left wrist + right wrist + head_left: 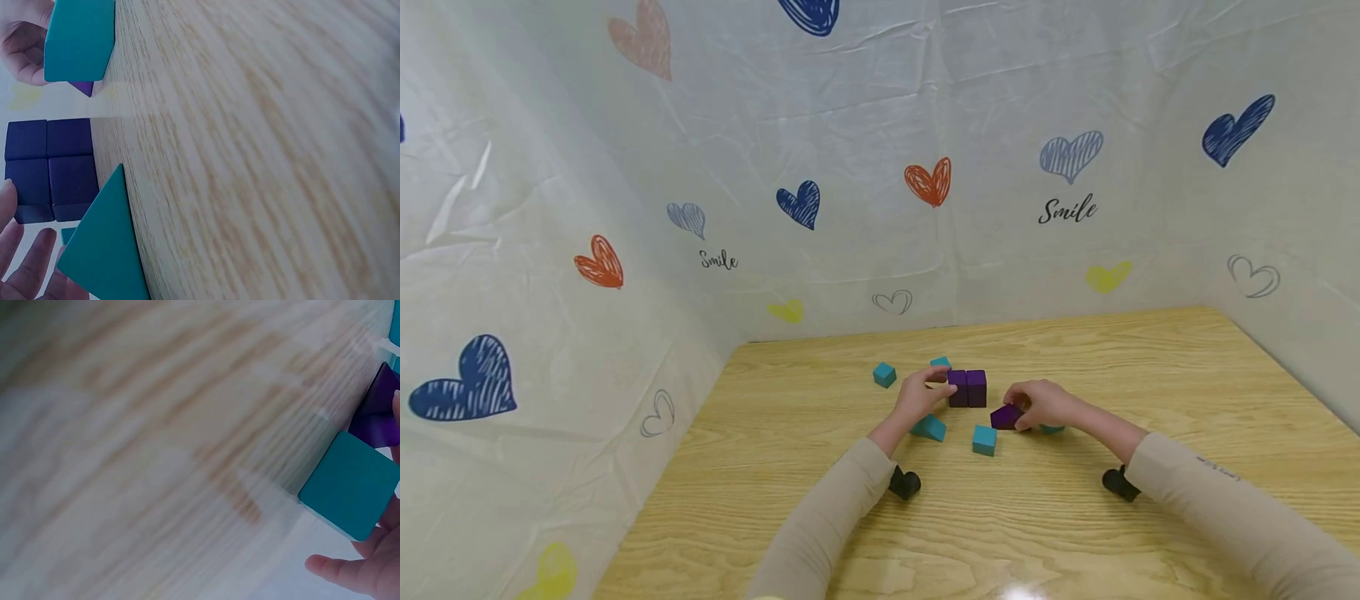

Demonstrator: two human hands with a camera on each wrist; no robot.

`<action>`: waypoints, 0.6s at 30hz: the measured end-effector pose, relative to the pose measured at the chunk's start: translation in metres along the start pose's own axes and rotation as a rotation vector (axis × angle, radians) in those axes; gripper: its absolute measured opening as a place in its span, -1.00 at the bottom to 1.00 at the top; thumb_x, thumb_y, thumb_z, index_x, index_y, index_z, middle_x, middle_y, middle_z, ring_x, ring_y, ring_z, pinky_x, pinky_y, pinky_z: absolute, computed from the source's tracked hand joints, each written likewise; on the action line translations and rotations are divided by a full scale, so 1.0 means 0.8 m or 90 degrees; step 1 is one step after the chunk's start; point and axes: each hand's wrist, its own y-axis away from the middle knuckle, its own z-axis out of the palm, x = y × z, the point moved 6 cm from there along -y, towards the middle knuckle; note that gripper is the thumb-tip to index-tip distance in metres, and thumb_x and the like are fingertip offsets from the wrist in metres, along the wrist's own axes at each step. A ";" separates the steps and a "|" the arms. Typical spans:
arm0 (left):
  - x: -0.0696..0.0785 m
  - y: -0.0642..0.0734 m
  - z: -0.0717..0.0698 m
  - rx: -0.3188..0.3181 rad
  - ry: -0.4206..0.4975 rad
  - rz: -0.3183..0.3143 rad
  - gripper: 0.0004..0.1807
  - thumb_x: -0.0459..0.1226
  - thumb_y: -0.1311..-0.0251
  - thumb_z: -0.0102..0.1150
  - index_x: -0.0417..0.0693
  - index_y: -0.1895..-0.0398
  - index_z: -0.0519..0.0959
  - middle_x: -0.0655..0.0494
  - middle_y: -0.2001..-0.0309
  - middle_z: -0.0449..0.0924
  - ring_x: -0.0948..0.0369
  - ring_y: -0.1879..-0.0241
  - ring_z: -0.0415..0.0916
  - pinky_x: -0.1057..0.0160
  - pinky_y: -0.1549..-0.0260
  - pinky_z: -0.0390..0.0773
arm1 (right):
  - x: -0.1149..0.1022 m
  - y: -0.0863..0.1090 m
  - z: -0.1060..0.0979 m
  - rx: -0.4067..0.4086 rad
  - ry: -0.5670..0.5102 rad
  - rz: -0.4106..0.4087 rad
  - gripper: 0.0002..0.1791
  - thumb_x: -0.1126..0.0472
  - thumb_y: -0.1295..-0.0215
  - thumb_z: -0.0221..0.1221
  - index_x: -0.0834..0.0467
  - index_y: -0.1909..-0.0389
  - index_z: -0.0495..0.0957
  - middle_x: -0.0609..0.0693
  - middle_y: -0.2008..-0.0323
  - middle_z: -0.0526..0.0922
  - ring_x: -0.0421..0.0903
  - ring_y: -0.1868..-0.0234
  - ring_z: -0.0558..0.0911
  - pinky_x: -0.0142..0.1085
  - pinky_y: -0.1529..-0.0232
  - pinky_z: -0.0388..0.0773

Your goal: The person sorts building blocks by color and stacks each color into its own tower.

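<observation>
Purple cubes stand in a two-by-two stack on the wooden table. My left hand is at the stack's left side, its thumb at the front face and its fingers spread loosely toward the back. In the left wrist view, the stacked cubes sit flush, and the fingers look extended. Right of the stack, low over the table, my right hand pinches a purple triangular block between thumb and fingers. The right wrist view shows only part of this purple block, behind a teal cube.
A teal wedge lies under my left wrist, with a teal cube in front of the stack. Another teal block is partly hidden under my right hand. Behind stand a teal cube and a teal block.
</observation>
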 end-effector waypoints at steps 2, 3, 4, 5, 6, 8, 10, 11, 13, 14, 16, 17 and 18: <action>0.000 0.000 0.000 0.000 0.005 0.001 -0.54 -0.16 -0.17 0.17 -0.04 -0.16 0.46 -0.04 0.00 0.54 0.01 0.10 0.50 0.25 0.25 0.54 | 0.003 -0.001 0.000 -0.001 -0.013 0.006 -0.65 0.34 0.09 0.35 0.27 0.22 0.52 -0.03 0.37 0.53 -0.11 0.33 0.46 -0.30 0.30 0.41; 0.000 -0.001 0.000 0.001 0.006 0.002 -0.54 -0.16 -0.17 0.17 -0.04 -0.16 0.46 -0.05 0.00 0.54 0.01 0.10 0.50 0.24 0.26 0.54 | 0.003 -0.001 -0.001 -0.003 -0.013 0.002 -0.65 0.34 0.09 0.35 0.28 0.23 0.52 -0.02 0.37 0.53 -0.11 0.33 0.46 -0.30 0.31 0.42; 0.000 0.000 -0.001 0.001 0.008 0.002 -0.54 -0.16 -0.17 0.17 -0.05 -0.15 0.46 -0.05 0.00 0.54 0.01 0.09 0.50 0.24 0.26 0.54 | 0.004 -0.001 -0.001 -0.003 -0.015 0.005 -0.65 0.34 0.10 0.36 0.28 0.23 0.52 -0.02 0.37 0.54 -0.11 0.33 0.47 -0.30 0.30 0.42; 0.000 0.000 -0.001 0.002 0.009 0.003 -0.54 -0.16 -0.17 0.17 -0.05 -0.15 0.46 -0.05 0.01 0.54 0.00 0.09 0.50 0.24 0.26 0.54 | 0.005 -0.002 0.000 -0.003 -0.017 0.006 -0.65 0.34 0.10 0.36 0.28 0.23 0.52 -0.02 0.37 0.54 -0.12 0.33 0.47 -0.30 0.30 0.43; 0.001 0.001 -0.001 0.002 0.011 0.003 -0.54 -0.16 -0.17 0.17 -0.05 -0.15 0.46 -0.05 0.00 0.54 0.00 0.09 0.50 0.24 0.26 0.54 | 0.006 -0.002 0.000 -0.004 -0.020 0.008 -0.66 0.34 0.10 0.35 0.28 0.24 0.52 -0.02 0.37 0.54 -0.13 0.33 0.46 -0.30 0.29 0.43; 0.001 0.001 -0.002 0.000 0.011 0.004 -0.54 -0.16 -0.17 0.17 -0.05 -0.15 0.46 -0.05 0.00 0.54 0.00 0.08 0.50 0.24 0.26 0.54 | 0.007 -0.002 0.000 -0.006 -0.028 0.008 -0.66 0.35 0.09 0.35 0.29 0.24 0.52 -0.01 0.36 0.55 -0.13 0.32 0.46 -0.29 0.29 0.43; 0.002 0.001 -0.002 0.000 0.012 0.005 -0.54 -0.16 -0.17 0.17 -0.05 -0.15 0.46 -0.05 0.00 0.54 0.00 0.08 0.50 0.24 0.26 0.54 | 0.008 -0.002 0.000 -0.010 -0.043 0.008 -0.67 0.37 0.09 0.34 0.30 0.23 0.52 0.00 0.34 0.55 -0.13 0.31 0.46 -0.29 0.27 0.44; 0.001 0.001 -0.002 -0.001 0.012 0.005 -0.54 -0.16 -0.17 0.17 -0.05 -0.15 0.46 -0.05 0.00 0.54 0.00 0.08 0.50 0.24 0.25 0.54 | 0.007 -0.002 0.000 -0.012 -0.047 0.005 -0.67 0.38 0.08 0.33 0.30 0.23 0.52 0.01 0.34 0.56 -0.12 0.30 0.46 -0.29 0.28 0.44; 0.001 0.000 -0.001 -0.002 0.015 0.006 -0.54 -0.16 -0.17 0.17 -0.04 -0.15 0.46 -0.05 0.00 0.54 0.00 0.07 0.49 0.24 0.24 0.54 | 0.006 -0.001 -0.001 -0.014 -0.057 0.000 -0.67 0.39 0.08 0.32 0.32 0.23 0.52 0.03 0.34 0.55 -0.11 0.30 0.46 -0.29 0.29 0.44; 0.000 0.000 -0.001 -0.002 0.016 0.005 -0.54 -0.16 -0.17 0.17 -0.04 -0.15 0.46 -0.05 0.00 0.54 0.00 0.07 0.49 0.24 0.23 0.54 | 0.005 -0.001 -0.001 -0.016 -0.062 -0.002 -0.67 0.40 0.08 0.31 0.32 0.22 0.52 0.03 0.33 0.56 -0.11 0.30 0.46 -0.29 0.29 0.43; 0.000 0.000 -0.001 -0.001 0.015 0.004 -0.54 -0.15 -0.17 0.17 -0.04 -0.15 0.46 -0.04 0.00 0.54 0.02 0.06 0.48 0.24 0.22 0.53 | 0.004 0.000 -0.002 -0.017 -0.067 -0.003 -0.68 0.40 0.07 0.31 0.32 0.22 0.52 0.03 0.33 0.56 -0.11 0.31 0.45 -0.30 0.30 0.43; 0.000 0.000 -0.001 -0.001 0.015 0.003 -0.54 -0.16 -0.17 0.17 -0.04 -0.15 0.46 -0.03 -0.01 0.54 0.02 0.06 0.48 0.24 0.21 0.53 | 0.003 0.001 -0.003 -0.017 -0.067 -0.005 -0.68 0.40 0.07 0.30 0.32 0.22 0.52 0.03 0.33 0.56 -0.11 0.31 0.45 -0.30 0.30 0.42; 0.000 -0.001 -0.001 -0.001 0.016 0.003 -0.54 -0.16 -0.17 0.17 -0.05 -0.15 0.46 -0.03 -0.01 0.54 0.03 0.05 0.48 0.24 0.20 0.52 | 0.002 0.001 -0.003 -0.017 -0.069 -0.007 -0.68 0.40 0.07 0.30 0.32 0.22 0.52 0.03 0.33 0.56 -0.11 0.32 0.44 -0.30 0.31 0.42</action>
